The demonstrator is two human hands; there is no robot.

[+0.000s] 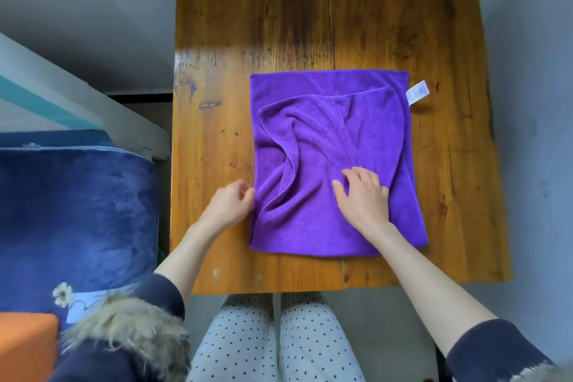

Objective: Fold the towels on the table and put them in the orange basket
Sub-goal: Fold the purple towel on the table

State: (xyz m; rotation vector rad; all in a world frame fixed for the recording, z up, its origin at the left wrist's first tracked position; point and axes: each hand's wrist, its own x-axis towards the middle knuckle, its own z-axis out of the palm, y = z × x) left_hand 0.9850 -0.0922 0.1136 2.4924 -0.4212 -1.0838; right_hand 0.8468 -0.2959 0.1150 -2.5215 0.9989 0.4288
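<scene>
Polka-dot knees (273, 341) sat below the table (217, 71). The purple towel (335, 146), folded once and rumpled, lay right of centre, long axis running away from the person, label (418, 93) rightward. The right hand (362, 195) pressed flat, fingers spread; the left hand (231, 205), loosely curled, touched the edge. Unsmoothed wrinkles risked a crooked fold.
</scene>
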